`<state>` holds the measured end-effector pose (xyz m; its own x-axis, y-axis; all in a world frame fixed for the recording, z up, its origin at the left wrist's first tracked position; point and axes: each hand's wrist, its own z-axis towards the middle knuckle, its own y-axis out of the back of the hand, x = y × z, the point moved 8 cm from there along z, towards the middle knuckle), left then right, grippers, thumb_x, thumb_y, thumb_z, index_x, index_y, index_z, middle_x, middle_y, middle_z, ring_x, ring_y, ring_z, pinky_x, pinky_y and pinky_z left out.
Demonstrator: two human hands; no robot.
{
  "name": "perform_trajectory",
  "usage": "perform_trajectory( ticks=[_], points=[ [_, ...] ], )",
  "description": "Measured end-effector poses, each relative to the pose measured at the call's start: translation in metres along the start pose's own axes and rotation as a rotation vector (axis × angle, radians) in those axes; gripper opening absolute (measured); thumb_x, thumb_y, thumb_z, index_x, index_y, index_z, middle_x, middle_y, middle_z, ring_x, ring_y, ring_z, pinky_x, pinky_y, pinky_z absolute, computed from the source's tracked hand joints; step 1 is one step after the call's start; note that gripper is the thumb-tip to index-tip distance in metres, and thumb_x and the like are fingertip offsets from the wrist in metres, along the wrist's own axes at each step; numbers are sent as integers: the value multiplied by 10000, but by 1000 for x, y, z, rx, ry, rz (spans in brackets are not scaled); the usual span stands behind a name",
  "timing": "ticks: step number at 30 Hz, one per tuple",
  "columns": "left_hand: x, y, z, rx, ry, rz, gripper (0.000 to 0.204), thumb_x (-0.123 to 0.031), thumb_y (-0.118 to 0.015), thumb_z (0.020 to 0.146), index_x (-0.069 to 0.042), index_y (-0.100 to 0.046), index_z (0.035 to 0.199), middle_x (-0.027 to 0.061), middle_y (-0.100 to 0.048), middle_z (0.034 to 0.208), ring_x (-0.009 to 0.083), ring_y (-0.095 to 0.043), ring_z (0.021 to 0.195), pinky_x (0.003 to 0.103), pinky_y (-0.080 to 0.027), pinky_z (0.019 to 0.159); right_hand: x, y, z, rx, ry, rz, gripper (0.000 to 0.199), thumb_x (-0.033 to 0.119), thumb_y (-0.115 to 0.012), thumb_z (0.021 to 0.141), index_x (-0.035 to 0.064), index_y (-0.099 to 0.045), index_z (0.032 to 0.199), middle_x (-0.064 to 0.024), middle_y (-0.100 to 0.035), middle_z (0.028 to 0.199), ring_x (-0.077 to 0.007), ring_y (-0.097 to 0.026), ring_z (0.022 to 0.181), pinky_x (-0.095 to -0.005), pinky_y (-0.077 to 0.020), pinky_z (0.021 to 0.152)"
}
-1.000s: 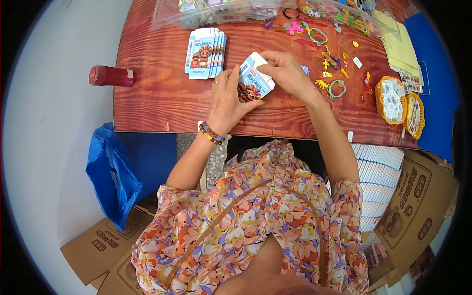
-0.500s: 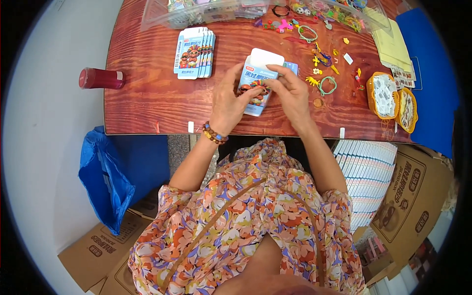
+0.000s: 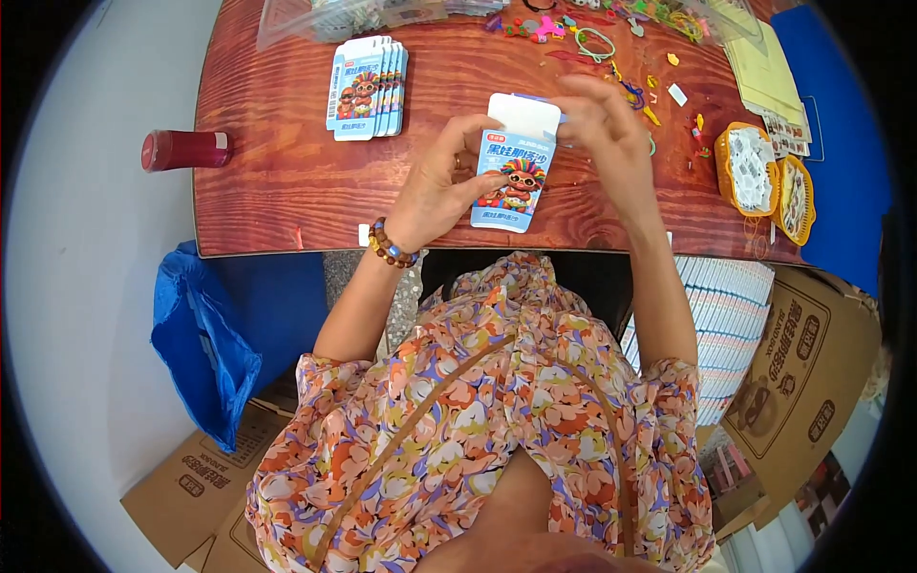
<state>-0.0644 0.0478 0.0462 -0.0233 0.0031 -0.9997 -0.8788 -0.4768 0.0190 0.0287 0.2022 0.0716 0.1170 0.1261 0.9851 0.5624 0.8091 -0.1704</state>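
A small light-blue cardboard box (image 3: 512, 181) with cartoon figures on its front is gripped by my left hand (image 3: 439, 181), thumb across the front and fingers at its left edge. Its white top flap (image 3: 525, 113) stands up. My right hand (image 3: 616, 143) is off the box, just to its right, somewhat blurred, fingers stretched out and apart with nothing visible in them. Something purple peeks out behind the flap. On the table's left part lies an overlapping row of several like boxes (image 3: 363, 93).
Small trinkets and bands (image 3: 594, 45) are scattered at the back right, before a clear plastic bin (image 3: 420, 13). Yellow baskets (image 3: 750, 167) hold white packets at the right. A red-capped bottle (image 3: 186, 151) lies at the left edge. Cardboard cartons (image 3: 778, 382) stand below the table.
My right hand has let go of the box and moved right and slightly up. My left hand keeps hold of the box, its front now more exposed.
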Motion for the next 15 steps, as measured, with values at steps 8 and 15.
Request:
perform_trajectory(
  ticks=[8, 15],
  points=[
    [-7, -6, 2, -6, -57, 166, 531, -15, -706, 852, -85, -461, 1319, 85, -642, 939, 155, -646, 822, 295, -541, 710, -17, -3, 11, 299, -230, -62, 227, 240, -636, 965, 39, -700, 1049, 7, -687, 920, -58, -640, 863, -206, -514, 734],
    [-3, -9, 1, 25, -10, 107, 587, -34, -720, 842, -80, -413, 1341, 92, -631, 927, 167, -647, 806, 299, -542, 708, -27, -2, 8, 454, -357, -39, 276, 145, -661, 924, 42, -698, 1177, -52, -720, 1018, -109, -672, 902, -236, -536, 763]
  ],
)
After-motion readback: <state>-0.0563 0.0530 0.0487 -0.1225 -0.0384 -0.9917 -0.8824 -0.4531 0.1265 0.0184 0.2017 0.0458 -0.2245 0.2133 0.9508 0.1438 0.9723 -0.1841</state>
